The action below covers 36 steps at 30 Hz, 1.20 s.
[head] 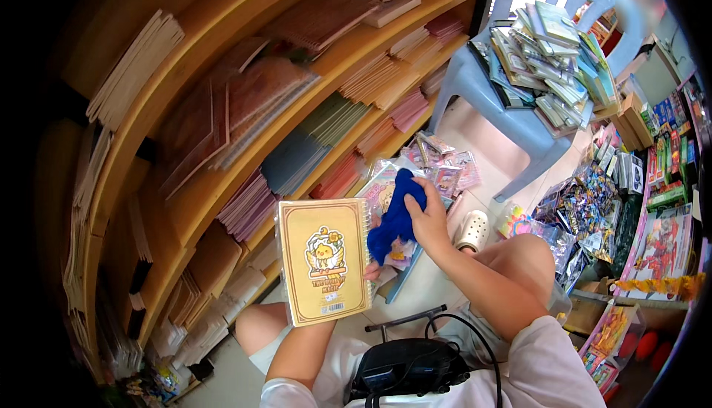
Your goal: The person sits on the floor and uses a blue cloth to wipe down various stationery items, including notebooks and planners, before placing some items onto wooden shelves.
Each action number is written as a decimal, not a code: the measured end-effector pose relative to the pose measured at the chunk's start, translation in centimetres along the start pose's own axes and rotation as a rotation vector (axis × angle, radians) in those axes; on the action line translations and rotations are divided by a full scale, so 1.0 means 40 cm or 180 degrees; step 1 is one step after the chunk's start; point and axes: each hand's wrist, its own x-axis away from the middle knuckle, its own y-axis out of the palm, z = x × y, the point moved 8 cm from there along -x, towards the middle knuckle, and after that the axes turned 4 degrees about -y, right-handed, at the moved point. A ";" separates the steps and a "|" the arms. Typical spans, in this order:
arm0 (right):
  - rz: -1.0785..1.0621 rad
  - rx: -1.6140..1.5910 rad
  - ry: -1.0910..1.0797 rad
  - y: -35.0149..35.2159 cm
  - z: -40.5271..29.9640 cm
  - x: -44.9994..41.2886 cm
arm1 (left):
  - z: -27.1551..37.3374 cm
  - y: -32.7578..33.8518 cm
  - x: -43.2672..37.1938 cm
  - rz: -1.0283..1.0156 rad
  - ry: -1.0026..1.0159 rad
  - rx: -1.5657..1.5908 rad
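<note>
A yellow spiral-bound notebook [325, 260] with a cartoon chick on its cover faces up in front of me. My left hand [371, 271] holds it from beneath; mostly the fingertips show at its spiral edge. Close to that edge, my right hand [428, 213] grips a crumpled blue cloth [397, 213]. Behind the cloth, partly hidden, is a notebook with a cartoon figure [378, 191] in clear wrap. More small wrapped notebooks [450, 171] lie in a pile on the floor beyond my hands.
Wooden shelves [245, 146] with stacked notebooks and paper curve along the left. A light blue plastic chair [489, 107] bears a heap of notebooks [545, 57]. Packaged goods [581, 213] lie at the right, beside a display shelf. A black bag [409, 366] rests on my lap.
</note>
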 end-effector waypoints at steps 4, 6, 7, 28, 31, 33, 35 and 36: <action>-0.1149 0.0327 -0.1116 0.088 -0.178 0.055 | -0.039 -0.009 -0.035 -0.0098 -0.0292 -0.0180; -0.1555 0.0661 -0.1246 0.139 -0.197 0.113 | -0.014 -0.044 -0.004 0.0755 0.0316 -0.0635; -0.1793 0.0828 -0.1418 0.158 -0.203 0.135 | 0.003 -0.082 0.001 0.0861 0.0623 -0.0585; -0.5681 0.2390 -0.0863 0.142 0.136 0.528 | 0.026 -0.201 -0.085 0.0187 -0.0181 0.0100; -0.6088 0.2758 -0.0537 0.106 0.116 0.501 | 0.048 -0.357 -0.059 0.0630 -0.0063 -0.0626; -0.5917 0.2965 -0.0547 0.104 0.110 0.477 | 0.077 -0.493 -0.022 0.2721 -0.0055 -0.1818; -0.5807 0.2814 -0.0675 0.126 0.137 0.484 | 0.077 -0.517 -0.046 0.2543 0.0171 -0.1551; -0.5709 0.2691 -0.0784 0.136 0.144 0.485 | 0.081 -0.532 -0.065 0.2346 0.0383 -0.1255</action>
